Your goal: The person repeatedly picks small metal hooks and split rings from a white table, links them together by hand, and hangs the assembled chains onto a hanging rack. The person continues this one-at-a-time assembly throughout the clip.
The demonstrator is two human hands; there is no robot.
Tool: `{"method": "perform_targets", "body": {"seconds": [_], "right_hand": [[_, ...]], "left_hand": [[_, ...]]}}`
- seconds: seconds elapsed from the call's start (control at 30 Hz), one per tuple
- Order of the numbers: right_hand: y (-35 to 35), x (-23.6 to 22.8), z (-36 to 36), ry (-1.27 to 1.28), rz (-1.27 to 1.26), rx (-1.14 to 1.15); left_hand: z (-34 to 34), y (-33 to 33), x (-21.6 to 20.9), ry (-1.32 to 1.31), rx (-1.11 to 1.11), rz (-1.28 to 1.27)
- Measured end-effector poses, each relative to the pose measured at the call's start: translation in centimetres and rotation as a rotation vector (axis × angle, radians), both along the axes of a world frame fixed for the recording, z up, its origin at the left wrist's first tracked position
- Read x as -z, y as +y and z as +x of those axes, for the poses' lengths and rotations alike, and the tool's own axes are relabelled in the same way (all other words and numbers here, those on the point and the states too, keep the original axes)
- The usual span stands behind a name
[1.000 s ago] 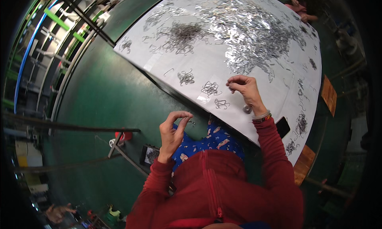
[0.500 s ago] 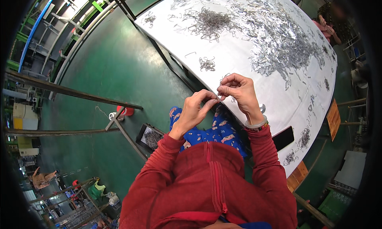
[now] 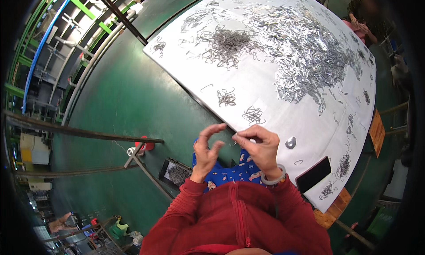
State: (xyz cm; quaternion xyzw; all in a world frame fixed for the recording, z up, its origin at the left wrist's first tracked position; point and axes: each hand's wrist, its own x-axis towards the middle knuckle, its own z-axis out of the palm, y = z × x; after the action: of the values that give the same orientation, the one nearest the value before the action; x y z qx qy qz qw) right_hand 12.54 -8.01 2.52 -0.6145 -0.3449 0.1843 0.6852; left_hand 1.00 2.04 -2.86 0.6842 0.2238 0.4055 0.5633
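My left hand point(image 3: 207, 152) is raised over my lap at the table's near edge, thumb and fingers apart, with nothing between them. Just beside it, my right hand point(image 3: 260, 147) is closed in a pinch. A tiny shiny bit shows under its fingertips, too small to name. Beyond my right hand lies a small pile of bent wire hooks point(image 3: 253, 115), and another small hook pile point(image 3: 226, 98) sits farther left. A round metal piece point(image 3: 290, 142) rests on the white table point(image 3: 261, 80) to the right of that hand.
A large heap of flat silvery metal pieces point(image 3: 310, 60) covers the table's far middle, next to a dark hook heap point(image 3: 230, 43). A black phone point(image 3: 313, 175) lies at the right. A dark tray point(image 3: 173, 173) is low on my left. Another person's hand point(image 3: 359, 28) shows at the far right.
My hands have drawn apart; the left has opened and moved away from the right, which stays pinched. Both sit lower in the picture, and the view has shifted.
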Motion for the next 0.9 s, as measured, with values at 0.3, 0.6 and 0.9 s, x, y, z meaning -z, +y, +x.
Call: {"method": "perform_targets", "body": {"seconds": [0.3,0.6,0.9], "right_hand": [[-1.2,2.2,0.3,0.088,0.15,-0.088],[0.7,4.4,-0.4,0.325,-0.04,-0.231],[-3.0,1.7,-1.7,0.313,0.01,-0.124]], "left_hand": [[17.6,20.2,9.1,0.361,0.079,0.763],[19.8,26.4,14.1,0.854,0.174,1.563],[15.6,28.8,14.4,0.765,0.129,0.936]]}}
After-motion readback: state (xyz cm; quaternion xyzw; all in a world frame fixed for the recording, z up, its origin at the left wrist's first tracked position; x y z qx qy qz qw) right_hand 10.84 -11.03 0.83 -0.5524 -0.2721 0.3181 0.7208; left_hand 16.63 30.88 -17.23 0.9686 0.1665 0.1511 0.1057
